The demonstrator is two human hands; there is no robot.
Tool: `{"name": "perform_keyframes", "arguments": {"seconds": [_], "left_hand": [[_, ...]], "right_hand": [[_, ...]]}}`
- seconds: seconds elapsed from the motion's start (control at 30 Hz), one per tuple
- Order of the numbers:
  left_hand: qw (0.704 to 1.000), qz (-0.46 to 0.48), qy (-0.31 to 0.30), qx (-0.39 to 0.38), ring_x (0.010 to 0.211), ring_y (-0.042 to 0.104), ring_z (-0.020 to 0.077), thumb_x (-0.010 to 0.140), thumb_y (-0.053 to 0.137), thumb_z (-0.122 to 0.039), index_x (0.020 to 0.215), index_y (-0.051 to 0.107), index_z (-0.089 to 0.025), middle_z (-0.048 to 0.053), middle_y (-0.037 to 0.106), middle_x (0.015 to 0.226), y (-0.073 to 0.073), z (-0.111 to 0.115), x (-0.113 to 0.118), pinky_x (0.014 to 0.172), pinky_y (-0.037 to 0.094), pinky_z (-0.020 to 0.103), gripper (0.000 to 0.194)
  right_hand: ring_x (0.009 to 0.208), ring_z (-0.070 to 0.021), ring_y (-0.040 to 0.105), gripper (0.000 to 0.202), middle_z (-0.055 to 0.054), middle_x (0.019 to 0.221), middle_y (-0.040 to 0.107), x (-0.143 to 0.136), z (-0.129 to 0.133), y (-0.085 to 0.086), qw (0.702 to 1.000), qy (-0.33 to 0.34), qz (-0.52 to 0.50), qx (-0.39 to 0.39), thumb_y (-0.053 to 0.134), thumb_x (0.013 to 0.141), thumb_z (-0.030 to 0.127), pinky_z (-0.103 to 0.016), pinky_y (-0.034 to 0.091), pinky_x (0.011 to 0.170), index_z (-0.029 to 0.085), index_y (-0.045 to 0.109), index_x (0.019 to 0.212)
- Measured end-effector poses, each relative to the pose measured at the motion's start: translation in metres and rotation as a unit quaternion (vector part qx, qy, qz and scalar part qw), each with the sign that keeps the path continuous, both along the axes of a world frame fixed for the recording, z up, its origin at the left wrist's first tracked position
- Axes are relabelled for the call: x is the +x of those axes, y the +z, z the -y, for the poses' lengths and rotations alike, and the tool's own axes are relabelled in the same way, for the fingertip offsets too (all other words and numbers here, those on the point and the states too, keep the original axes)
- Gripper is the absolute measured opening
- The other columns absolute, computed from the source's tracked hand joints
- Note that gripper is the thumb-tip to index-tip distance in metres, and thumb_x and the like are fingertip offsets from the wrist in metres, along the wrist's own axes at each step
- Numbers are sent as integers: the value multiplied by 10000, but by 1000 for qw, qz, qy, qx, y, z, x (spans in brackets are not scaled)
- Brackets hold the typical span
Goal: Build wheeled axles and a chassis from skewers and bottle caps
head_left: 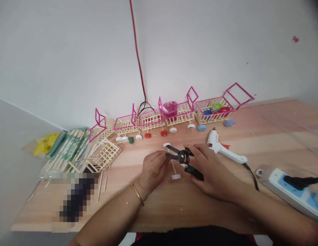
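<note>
Tabletop, stick packs with illegible green print, right hand gripping pliers, left hand, hold unclear

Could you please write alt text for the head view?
A person's right hand holds open black pliers over a stick with white wheels, the left hand near the jaws. Behind stand small stick carts; a glue gun lies at right.

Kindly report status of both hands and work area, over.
Right hand gripping pliers, jaws open. Left hand at jaw tips, hold unclear. White-wheeled axle partly behind pliers. Glue gun near right hand.
</note>
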State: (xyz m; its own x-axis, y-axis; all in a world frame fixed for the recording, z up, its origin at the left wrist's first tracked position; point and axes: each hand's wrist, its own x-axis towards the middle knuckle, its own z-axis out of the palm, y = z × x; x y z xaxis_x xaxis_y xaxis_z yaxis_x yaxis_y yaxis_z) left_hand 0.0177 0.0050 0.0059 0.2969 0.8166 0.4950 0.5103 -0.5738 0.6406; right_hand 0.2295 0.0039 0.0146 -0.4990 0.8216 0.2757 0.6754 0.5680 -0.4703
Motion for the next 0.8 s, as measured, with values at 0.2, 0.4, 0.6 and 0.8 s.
{"name": "perform_keyframes", "arguments": {"seconds": [0.2,0.4,0.6,0.8], "left_hand": [[1000,-1,6,-5,879,647,184,882,488,-167,1024,672,-228,83,707,942,3,2,0,794,487,288,240],[1000,-9,16,-13,797,631,178,888,483,-193,1031,666,-214,84,692,861,-1,3,0,737,472,270,233],[998,14,38,-43,728,605,159,888,488,-245,926,667,-190,67,665,781,-2,0,-2,700,455,257,191],[923,249,-10,-292,653,630,134,852,549,-376,782,628,-153,24,636,734,-7,-7,1,658,502,252,247]], "right_hand": [[1003,-311,488,596,-180,1113,530,1,-4,-1,1000,25,18,7,542,746,248,-497,421,862,113,353,1296],[1006,-315,515,536,-183,1113,543,1,-5,-6,999,20,27,5,542,742,232,-465,440,835,128,397,1248],[806,-223,579,456,-106,956,592,0,-11,-4,998,9,-28,-55,513,732,155,-334,470,687,148,416,1177],[786,-181,577,476,-65,953,583,14,-17,13,991,-41,-123,-37,506,779,196,-323,481,733,181,379,1238]]}}
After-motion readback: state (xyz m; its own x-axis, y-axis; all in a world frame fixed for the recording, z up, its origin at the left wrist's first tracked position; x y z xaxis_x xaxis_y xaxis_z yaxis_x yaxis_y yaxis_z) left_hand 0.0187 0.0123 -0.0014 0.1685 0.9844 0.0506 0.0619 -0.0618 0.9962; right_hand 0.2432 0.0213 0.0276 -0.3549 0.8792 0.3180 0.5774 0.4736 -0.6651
